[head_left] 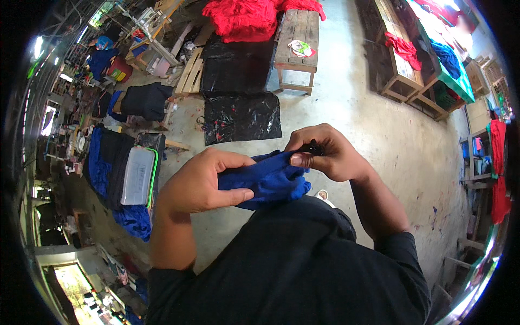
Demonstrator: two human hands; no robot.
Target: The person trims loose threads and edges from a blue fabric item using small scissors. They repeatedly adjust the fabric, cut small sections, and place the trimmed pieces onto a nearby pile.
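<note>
My left hand (pixel 203 181) grips a bunched piece of bright blue cloth (pixel 271 179) held in front of my chest. My right hand (pixel 325 151) pinches the cloth's upper right end, with a small dark object (pixel 313 147) caught between its fingers and thumb; what that object is I cannot tell. Both forearms come in from below, over my dark shirt.
A concrete floor (pixel 368 119) lies below. Black plastic sheets (pixel 241 116) sit ahead, a heap of red cloth (pixel 244 19) behind them, and a wooden bench (pixel 298 43) beside it. At left lie blue and black cloth piles (pixel 108 168) with a clear lidded box (pixel 138 176). Wooden tables (pixel 401 70) with cloth stand at right.
</note>
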